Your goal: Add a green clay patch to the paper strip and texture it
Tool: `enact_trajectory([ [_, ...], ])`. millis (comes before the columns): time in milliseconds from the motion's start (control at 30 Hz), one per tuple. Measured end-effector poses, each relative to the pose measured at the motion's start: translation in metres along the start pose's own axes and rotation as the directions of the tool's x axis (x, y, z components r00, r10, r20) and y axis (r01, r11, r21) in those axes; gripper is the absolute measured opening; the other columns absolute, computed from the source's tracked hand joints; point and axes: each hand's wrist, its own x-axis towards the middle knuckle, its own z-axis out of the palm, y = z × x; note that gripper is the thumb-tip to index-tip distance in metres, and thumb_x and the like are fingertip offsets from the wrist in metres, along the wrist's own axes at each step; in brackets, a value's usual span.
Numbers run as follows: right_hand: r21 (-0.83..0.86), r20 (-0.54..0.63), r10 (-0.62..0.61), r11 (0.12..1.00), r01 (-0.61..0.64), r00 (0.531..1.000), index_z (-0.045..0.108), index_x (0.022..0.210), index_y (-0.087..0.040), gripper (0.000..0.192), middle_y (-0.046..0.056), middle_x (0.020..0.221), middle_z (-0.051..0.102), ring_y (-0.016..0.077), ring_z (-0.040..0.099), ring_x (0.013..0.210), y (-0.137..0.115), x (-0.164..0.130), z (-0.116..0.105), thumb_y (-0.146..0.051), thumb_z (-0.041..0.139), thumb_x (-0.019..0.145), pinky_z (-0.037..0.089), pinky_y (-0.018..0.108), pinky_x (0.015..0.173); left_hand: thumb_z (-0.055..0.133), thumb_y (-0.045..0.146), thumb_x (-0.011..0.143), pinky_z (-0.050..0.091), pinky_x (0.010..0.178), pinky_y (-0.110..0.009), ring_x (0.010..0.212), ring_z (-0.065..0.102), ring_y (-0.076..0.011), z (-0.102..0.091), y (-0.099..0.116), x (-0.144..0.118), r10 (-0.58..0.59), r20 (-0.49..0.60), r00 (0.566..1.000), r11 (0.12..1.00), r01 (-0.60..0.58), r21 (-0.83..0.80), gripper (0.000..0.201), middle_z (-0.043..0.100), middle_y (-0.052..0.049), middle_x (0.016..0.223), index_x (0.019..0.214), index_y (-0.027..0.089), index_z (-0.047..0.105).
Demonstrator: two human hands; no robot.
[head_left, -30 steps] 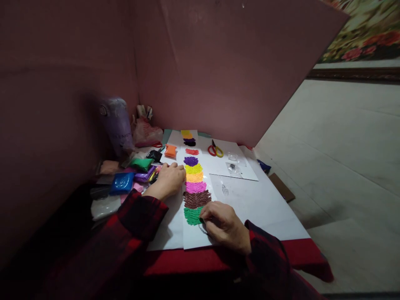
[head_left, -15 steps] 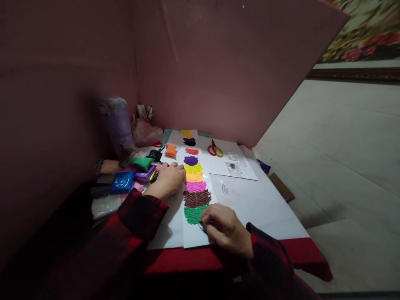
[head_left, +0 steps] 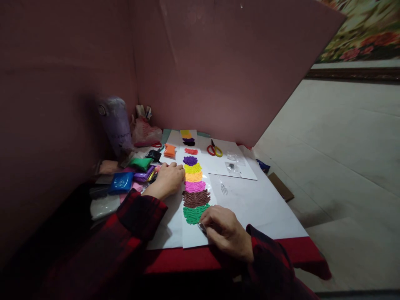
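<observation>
My left hand (head_left: pixel 167 180) lies flat, pinning the paper strip (head_left: pixel 190 235) near the table's (head_left: pixel 268 216) front edge, while my right hand (head_left: pixel 223 228) pinches a small dark tool beside the green clay patch (head_left: pixel 192 214), steadying it.

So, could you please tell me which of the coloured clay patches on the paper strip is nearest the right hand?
The green patch, at the strip's near end just below the brown patch; the right hand touches its lower right edge.

Dim, wide-angle view with bent edges; soft light falls from the right onto the pale floor (head_left: pixel 343 141); the left wall (head_left: pixel 56 104) and sleeves (head_left: pixel 137 216) sink into shadow; bottle (head_left: pixel 116 125) blurred.
</observation>
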Motion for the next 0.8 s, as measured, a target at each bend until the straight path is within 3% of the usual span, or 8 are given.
enact_trajectory([
  [133, -0.008, -0.002, -0.017, 1.0, 0.017, 1.0, 0.051, 0.078, -0.022, 0.021, 0.003, 0.076, 0.065, 0.0171, 0.06, 0.071, -0.001, 0.0, 0.0, -0.002, 0.047, 0.073, 0.046, 0.03, 0.065, 0.044, 0.013, 0.092, 0.037, 0.075, -0.04, 0.1, 0.055, -0.028, 0.0, 0.0, 0.0, 0.004, -0.002, 1.0, 1.0, -0.004, -0.007, 0.021, 0.066, -0.012, 0.105, 0.096, 0.015, 0.065],
  [333, -0.029, -0.002, -0.033, 0.999, 0.033, 0.999, 0.05, 0.079, -0.022, 0.02, 0.004, 0.076, 0.066, 0.0178, 0.06, 0.071, -0.002, 0.0, 0.0, -0.002, 0.048, 0.073, 0.046, 0.031, 0.066, 0.054, 0.029, 0.092, 0.046, 0.085, -0.042, 0.099, 0.058, -0.0218, 0.002, -0.001, 0.001, -0.003, 0.013, 1.0, 1.0, 0.002, 0.022, 0.017, 0.063, -0.006, 0.106, 0.1, 0.016, 0.062],
  [500, 0.004, -0.016, -0.049, 0.999, 0.05, 0.999, 0.052, 0.078, -0.021, 0.02, 0.004, 0.077, 0.066, 0.0176, 0.061, 0.071, -0.008, 0.0, -0.004, -0.002, 0.048, 0.074, 0.046, 0.031, 0.067, 0.057, 0.031, 0.091, 0.05, 0.086, -0.044, 0.101, 0.06, -0.022, 0.004, -0.002, 0.003, -0.006, 0.024, 1.0, 0.999, 0.005, 0.044, 0.023, 0.063, -0.007, 0.112, 0.107, 0.016, 0.061],
  [667, 0.178, -0.07, 0.115, 0.979, -0.101, 0.991, 0.057, 0.074, -0.019, 0.017, 0.005, 0.076, 0.066, 0.0166, 0.061, 0.072, -0.015, 0.014, -0.019, -0.004, 0.049, 0.073, 0.047, 0.029, 0.067, 0.058, 0.033, 0.091, 0.05, 0.087, -0.044, 0.101, 0.06, -0.0216, 0.002, 0.0, 0.001, -0.007, 0.015, 1.0, 0.999, 0.007, 0.04, 0.024, 0.063, -0.007, 0.112, 0.108, 0.016, 0.061],
  [800, 0.183, -0.038, 0.233, 0.958, -0.222, 0.972, 0.063, 0.074, -0.018, 0.017, 0.002, 0.073, 0.067, 0.0145, 0.058, 0.066, -0.005, 0.036, -0.027, -0.006, 0.052, 0.072, 0.045, 0.027, 0.063, 0.051, 0.024, 0.093, 0.044, 0.083, -0.044, 0.101, 0.057, -0.0259, 0.003, -0.001, 0.001, 0.003, 0.0, 1.0, 1.0, -0.003, 0.012, 0.018, 0.065, -0.01, 0.108, 0.101, 0.016, 0.064],
])
